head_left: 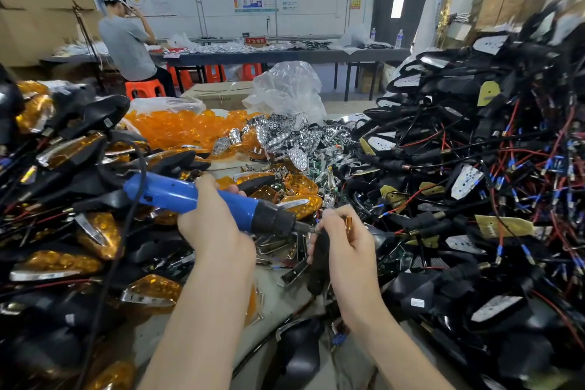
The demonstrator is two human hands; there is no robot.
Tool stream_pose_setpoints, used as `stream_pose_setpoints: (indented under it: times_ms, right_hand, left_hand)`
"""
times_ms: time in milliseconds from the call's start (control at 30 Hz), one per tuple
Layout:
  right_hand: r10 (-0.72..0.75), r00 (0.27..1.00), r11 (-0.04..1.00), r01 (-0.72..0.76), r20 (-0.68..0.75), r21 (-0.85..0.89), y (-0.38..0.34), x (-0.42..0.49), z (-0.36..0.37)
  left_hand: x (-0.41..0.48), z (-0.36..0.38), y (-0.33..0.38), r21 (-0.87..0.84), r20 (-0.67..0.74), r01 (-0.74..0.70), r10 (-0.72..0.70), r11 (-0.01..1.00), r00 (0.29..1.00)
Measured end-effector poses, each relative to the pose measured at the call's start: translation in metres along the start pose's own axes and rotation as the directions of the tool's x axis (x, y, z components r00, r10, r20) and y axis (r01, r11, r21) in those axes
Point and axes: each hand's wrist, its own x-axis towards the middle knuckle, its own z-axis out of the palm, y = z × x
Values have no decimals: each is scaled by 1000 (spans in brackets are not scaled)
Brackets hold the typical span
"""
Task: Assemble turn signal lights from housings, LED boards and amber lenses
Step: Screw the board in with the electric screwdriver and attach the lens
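Observation:
My left hand (215, 225) grips a blue electric screwdriver (190, 196) with a black nose; its bit points right and meets the piece in my other hand. My right hand (345, 237) holds a turn signal light (319, 260), a black housing with an amber lens edge showing by my fingers, its stalk hanging down. A heap of assembled amber-lensed lights (63, 231) lies at the left. Loose amber lenses (177, 127) and silver reflector pieces (285, 136) are piled beyond my hands. Black housings with LED boards and red and black wires (474, 184) tower at the right.
The screwdriver's black cable (126, 231) loops down across the left heap. A clear plastic bag (288, 89) and a cardboard box (218, 95) stand behind the parts. A person sits on an orange stool (142, 89) at a far table; another figure stands at the far right.

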Motion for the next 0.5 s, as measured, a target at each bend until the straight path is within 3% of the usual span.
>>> stream_pose_setpoints:
  times_ms: [167, 300, 400, 500]
  right_hand:
    - [-145, 987, 989, 142, -64, -43, -17, -4, 0]
    - [-337, 934, 939, 324, -122, -114, -48, -15, 9]
    - [-470, 882, 855, 448, -26, -260, -75, -17, 28]
    - [-463, 875, 791, 480, 141, -379, -94, -16, 50]
  left_hand:
    - [0, -9, 36, -113, -72, 89, -97, 990, 993]
    - [-12, -13, 47, -202, -67, 203, -220, 958, 973]
    - [-28, -15, 38, -160, -86, 306, -322, 938, 943]
    - [-39, -19, 26, -63, -100, 375, -379, 925, 920]
